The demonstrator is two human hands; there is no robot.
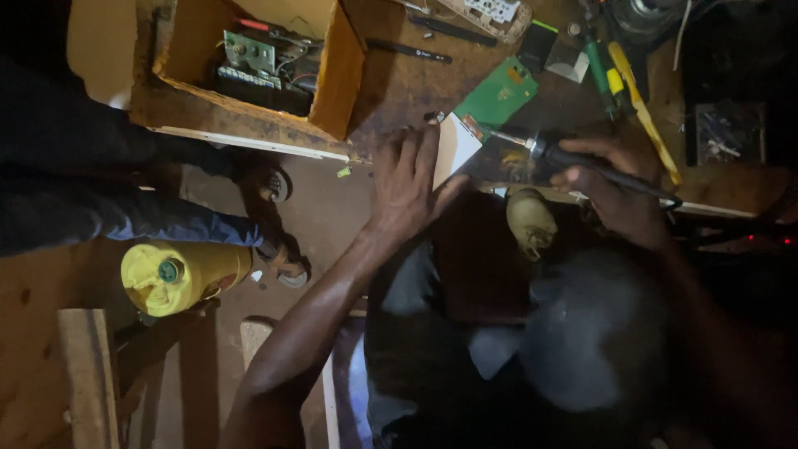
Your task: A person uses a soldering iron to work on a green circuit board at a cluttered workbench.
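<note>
A person works at a cluttered wooden workbench (399, 83) with a soldering iron and a small white panel.

The right hand (615, 187) is closed around the dark handle of the soldering iron (573, 158), whose metal tip points toward the white panel (453, 145) at the bench's front edge. The left hand (407, 179) lies flat with fingers spread, pressing on the bench edge and touching the panel's left side; it grips nothing. Just behind the panel lies a green circuit board (499, 93). Well to the panel's left stands an open yellow-brown wooden box (337, 83), holding a circuit board, wires and dark components. Far below-left of the panel, near the floor, a yellow plastic jug (179, 274) lies capped; its contents are hidden. Yellow- and green-handled screwdrivers (619, 83) lie to the right of the circuit board.
</note>
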